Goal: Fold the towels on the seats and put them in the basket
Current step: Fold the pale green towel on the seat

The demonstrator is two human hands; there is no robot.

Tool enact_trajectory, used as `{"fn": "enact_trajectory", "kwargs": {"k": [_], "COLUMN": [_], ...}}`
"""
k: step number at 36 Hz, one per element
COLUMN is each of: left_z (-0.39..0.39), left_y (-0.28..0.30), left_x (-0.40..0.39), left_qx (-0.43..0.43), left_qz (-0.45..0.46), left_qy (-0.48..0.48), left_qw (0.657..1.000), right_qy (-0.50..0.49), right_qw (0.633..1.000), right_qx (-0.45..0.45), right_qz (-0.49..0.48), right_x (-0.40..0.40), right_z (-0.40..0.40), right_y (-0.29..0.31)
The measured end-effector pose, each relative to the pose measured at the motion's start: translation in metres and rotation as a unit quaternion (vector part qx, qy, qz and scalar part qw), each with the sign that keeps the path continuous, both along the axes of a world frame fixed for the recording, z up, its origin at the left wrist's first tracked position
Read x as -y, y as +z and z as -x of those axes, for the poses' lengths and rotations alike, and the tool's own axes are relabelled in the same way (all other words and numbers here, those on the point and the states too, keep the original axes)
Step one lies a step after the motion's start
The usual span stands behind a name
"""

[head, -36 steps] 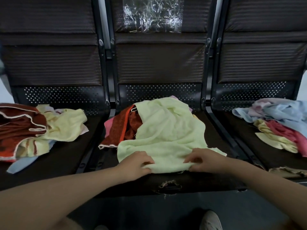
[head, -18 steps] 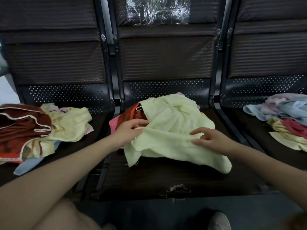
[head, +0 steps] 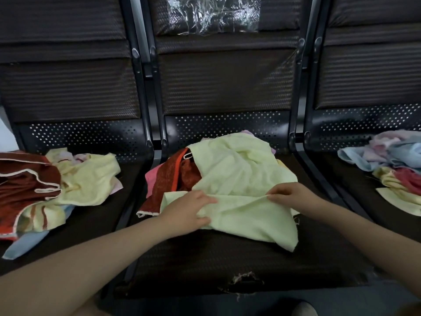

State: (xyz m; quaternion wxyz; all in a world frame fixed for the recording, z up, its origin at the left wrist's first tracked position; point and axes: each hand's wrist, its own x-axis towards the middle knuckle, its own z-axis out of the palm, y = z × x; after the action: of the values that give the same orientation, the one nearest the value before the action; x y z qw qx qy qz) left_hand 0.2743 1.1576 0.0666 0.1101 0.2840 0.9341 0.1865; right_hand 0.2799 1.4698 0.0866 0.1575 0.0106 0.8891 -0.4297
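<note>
Head view: left hand (head: pixel 190 212) gripped pale green towel (head: pixel 239 190) at folded edge; right hand (head: pixel 290 197) pinched same fold alongside. Towel lay on middle bench seat (head: pixel 205 258), under both hands.

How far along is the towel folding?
Barely begun. No folded towel or basket is in view. Both hands, left and right, grip the pale green towel on the middle seat. Crumpled heaps wait: left pile, right pile, and the red towel.
</note>
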Motion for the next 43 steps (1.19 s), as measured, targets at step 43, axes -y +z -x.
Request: {"fn": "enact_trajectory", "kwargs": {"k": [43], "left_z": [0.069], "left_y": [0.017], "left_x": [-0.039], "left_qx": [0.182], "left_qz": [-0.33], "left_qy": [0.353], "left_qw": [0.857], "right_qy": [-0.185], "right_qw": [0.976], "right_qx": [-0.004], "right_qz": [0.119], "right_x": [0.014], "right_z": [0.053], "right_y": [-0.007]}}
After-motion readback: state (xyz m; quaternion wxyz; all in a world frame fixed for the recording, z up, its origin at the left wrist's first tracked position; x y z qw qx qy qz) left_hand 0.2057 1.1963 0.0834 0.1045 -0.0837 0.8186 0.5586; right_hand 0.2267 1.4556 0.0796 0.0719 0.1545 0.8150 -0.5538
